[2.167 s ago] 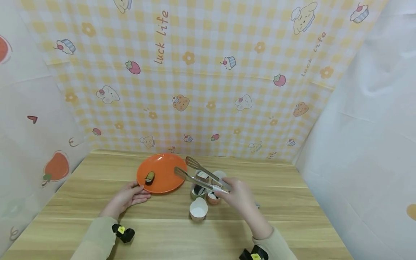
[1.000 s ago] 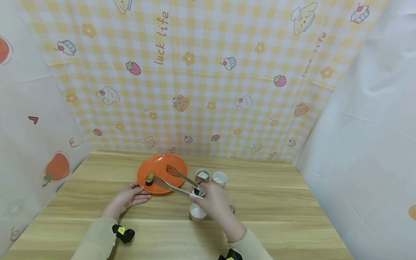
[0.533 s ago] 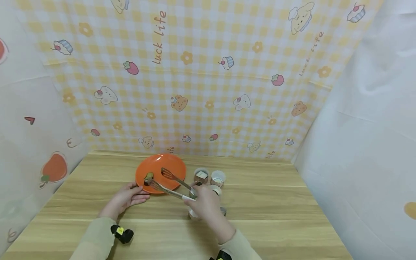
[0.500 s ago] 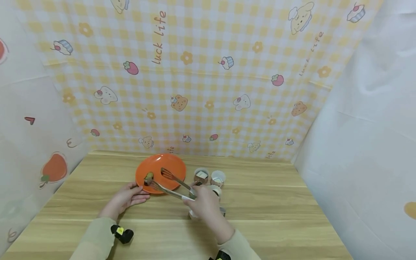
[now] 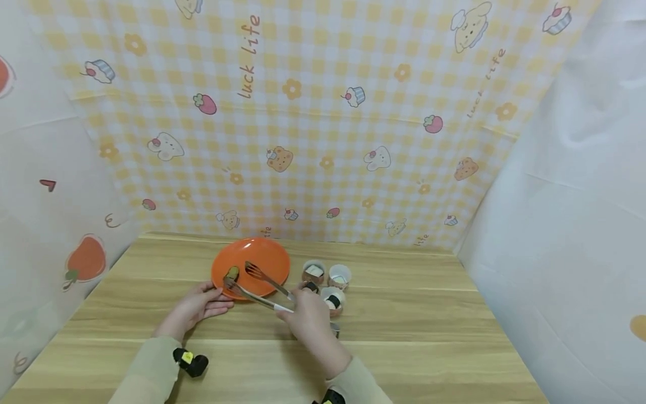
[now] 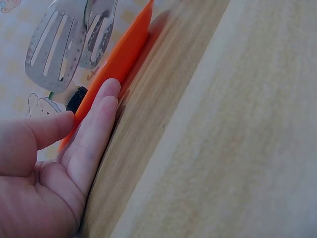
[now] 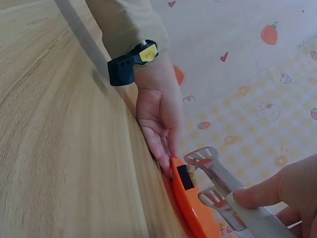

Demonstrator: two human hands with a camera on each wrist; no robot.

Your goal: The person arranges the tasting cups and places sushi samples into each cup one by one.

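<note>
My left hand (image 5: 199,307) pinches the near-left rim of an orange plate (image 5: 267,255), thumb above and fingers beneath, as the left wrist view shows. On the plate's left part sits a small sushi piece (image 5: 232,273) with a dark band and a yellow-green top. My right hand (image 5: 310,320) grips metal tongs (image 5: 259,297) with slotted ends. The tongs' arms stand apart over the plate, with one slotted end overlapping the sushi in the head view. In the right wrist view, the dark band (image 7: 186,177) of the sushi faces the camera, close to the tongs' ends.
Right of the plate stand several small paper cups, among them a back-left cup (image 5: 314,271), a back-right cup (image 5: 339,276) and a front cup (image 5: 333,301), with white or dark-banded pieces inside. My right hand covers part of this group. A patterned cloth (image 5: 323,123) hangs behind the wooden table (image 5: 429,325).
The right hand has carried the tongs leftward from over the cups to the sushi on the plate. The left hand keeps its hold on the plate's rim.
</note>
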